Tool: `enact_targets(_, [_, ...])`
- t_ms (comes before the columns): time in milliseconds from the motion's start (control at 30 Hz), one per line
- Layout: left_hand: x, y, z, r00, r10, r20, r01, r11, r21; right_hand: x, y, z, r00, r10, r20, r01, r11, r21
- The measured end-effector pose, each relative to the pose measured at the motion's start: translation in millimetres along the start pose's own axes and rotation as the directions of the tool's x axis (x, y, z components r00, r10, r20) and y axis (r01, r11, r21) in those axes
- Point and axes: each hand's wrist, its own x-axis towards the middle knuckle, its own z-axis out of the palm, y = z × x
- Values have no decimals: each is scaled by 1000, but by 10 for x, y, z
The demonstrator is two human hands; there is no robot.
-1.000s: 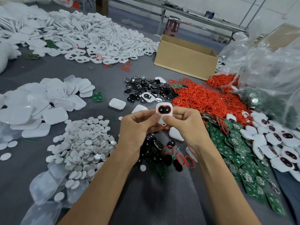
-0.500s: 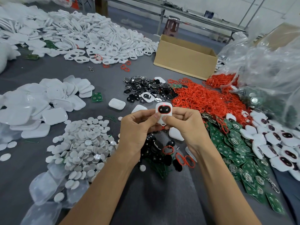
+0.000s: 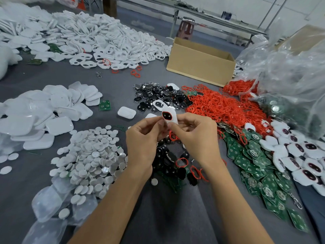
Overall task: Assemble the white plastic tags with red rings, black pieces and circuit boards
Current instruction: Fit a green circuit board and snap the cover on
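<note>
A grey counter [image 3: 158, 217] carries heaps of parts. At the far left lies a big pile of white frames [image 3: 105, 39]. Nearer on the left are white covers [image 3: 44, 110] and a mound of white discs [image 3: 91, 155]. Black pieces [image 3: 158, 95] lie in the middle, just beside a spread of red rings [image 3: 219, 106]. Green circuit boards [image 3: 255, 164] run down the right, next to finished tags [image 3: 302, 155] with dark faces. An open cardboard box [image 3: 200, 66] stands beyond the rings, and a clear plastic bag [image 3: 290, 76] bulges at the right edge. Past the counter a stool [image 3: 186, 27] stands near a pale wall.

Above the counter's middle, the left hand [image 3: 142, 143] and the right hand [image 3: 197, 138] meet with fingers curled. Both pinch one white tag [image 3: 168, 116] by its lower end. The tag stands nearly upright, slightly tilted, its red-ringed black face towards the camera.
</note>
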Motion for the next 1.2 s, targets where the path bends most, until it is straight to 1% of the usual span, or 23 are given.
enact_targets(100, [-30, 12, 50, 993, -44, 109, 45, 999, -4, -7, -23, 16, 996, -68, -49, 59, 985, -162])
enact_targets(167, [-45, 17, 64, 989, -29, 144, 24, 999, 39, 2, -41, 7, 982, -186, 1, 178, 939, -295])
enact_targets(200, [-44, 21, 59, 990, -19, 140, 12, 999, 50, 5, -50, 7, 972, -232, 38, 231, 914, -335])
enact_targets(233, [-40, 26, 48, 992, -10, 126, 4, 999, 50, 7, -62, 3, 967, -245, 65, 252, 904, -345])
enact_targets(300, [-22, 31, 19, 995, -4, 100, -2, 998, 59, 5, -79, -16, 974, -207, 91, 225, 922, -316])
enact_targets(367, [-7, 31, 3, 995, -8, 97, 0, 996, 91, 8, -92, -66, 981, -129, 147, 165, 948, -273])
enact_targets(433, [4, 29, 3, 996, -23, 89, 13, 993, 116, 42, -89, -158, 969, 1, 246, 49, 979, -199])
enact_targets(467, [13, 29, 6, 996, -37, 79, 27, 992, 124, 63, -88, -223, 961, 60, 270, -23, 990, -139])
enact_targets(500, [21, 28, 6, 996, -53, 67, 44, 990, 135, 80, -80, -304, 962, 103, 254, -85, 993, -83])
enact_targets(533, [32, 27, 6, 996, -67, 56, 58, 987, 152, 97, -66, -391, 970, 132, 204, -124, 991, -49])
enact_targets(567, [39, 24, 1, 996, -77, 47, 68, 982, 176, 112, -43, -485, 979, 147, 143, -141, 989, -55])
enact_targets(633, [46, 13, -12, 996, -85, 33, 76, 971, 226, 133, 8, -659, 984, 163, 64, -149, 971, -185])
enact_targets(667, [46, 9, -16, 996, -86, 32, 75, 966, 249, 138, 33, -730, 981, 178, 70, -154, 952, -266])
enact_targets(733, [44, 6, -17, 996, -84, 36, 70, 955, 287, 137, 81, -788, 958, 237, 159, -154, 899, -411])
enact_targets(800, [41, 2, -13, 996, -84, 43, 66, 949, 308, 125, 131, -736, 906, 310, 289, -113, 835, -539])
enact_targets(867, [38, 0, -12, 995, -87, 49, 66, 944, 324, 101, 187, -620, 851, 358, 384, -49, 783, -620])
enact_targets(900, [36, -2, -14, 995, -87, 53, 65, 940, 334, 93, 214, -568, 840, 370, 398, -36, 769, -639])
enact_targets(967, [35, -3, -16, 995, -86, 60, 59, 933, 354, 93, 249, -515, 847, 368, 384, -33, 757, -653])
enact_targets(1033, [32, -8, -14, 995, -80, 66, 52, 932, 358, 98, 255, -537, 865, 352, 357, -47, 766, -640])
enact_targets(1067, [30, -10, -10, 994, -78, 71, 48, 934, 354, 103, 245, -552, 885, 332, 328, -73, 793, -605])
enact_targets(1100, [25, -11, -4, 994, -79, 76, 48, 939, 341, 107, 220, -560, 908, 309, 282, -120, 838, -533])
enact_targets(1167, [17, -12, 11, 992, -99, 81, 73, 958, 277, 104, 119, -522, 943, 276, 185, -221, 936, -274])
enact_targets(1200, [14, -9, 18, 990, -117, 80, 95, 967, 235, 100, 56, -473, 948, 270, 165, -249, 958, -142])
